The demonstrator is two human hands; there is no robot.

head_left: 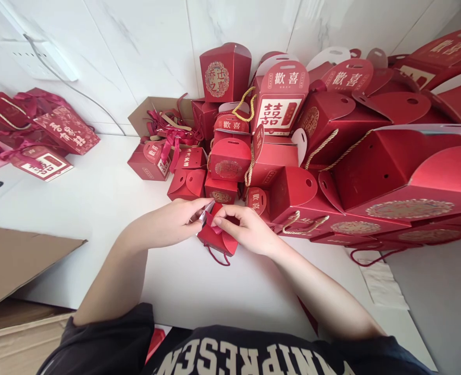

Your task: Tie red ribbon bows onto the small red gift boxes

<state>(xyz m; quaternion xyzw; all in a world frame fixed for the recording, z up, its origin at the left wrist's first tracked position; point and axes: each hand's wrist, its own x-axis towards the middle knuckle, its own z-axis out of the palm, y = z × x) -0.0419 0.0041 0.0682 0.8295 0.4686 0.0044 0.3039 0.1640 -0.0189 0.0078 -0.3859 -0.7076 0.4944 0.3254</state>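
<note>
A small red gift box (217,241) is on the white table in front of me, its top flaps raised and partly covered by my fingers. A dark red cord loop hangs at its near side. My left hand (177,221) comes in from the left, thumb and fingers closed on a flap with a pale inner side. From the right, my right hand (246,226) pinches a red piece at the box's top; whether it is a flap or ribbon I cannot tell. Just behind stand more small red boxes (187,184), one with a gold round emblem.
Many red gift boxes (281,104) with rope handles are stacked at the back and right. An open carton (139,115) holds ribbons. Ribboned boxes (42,161) sit at the far left. Cardboard (23,260) juts in at near left; white tissues (382,284) lie at right.
</note>
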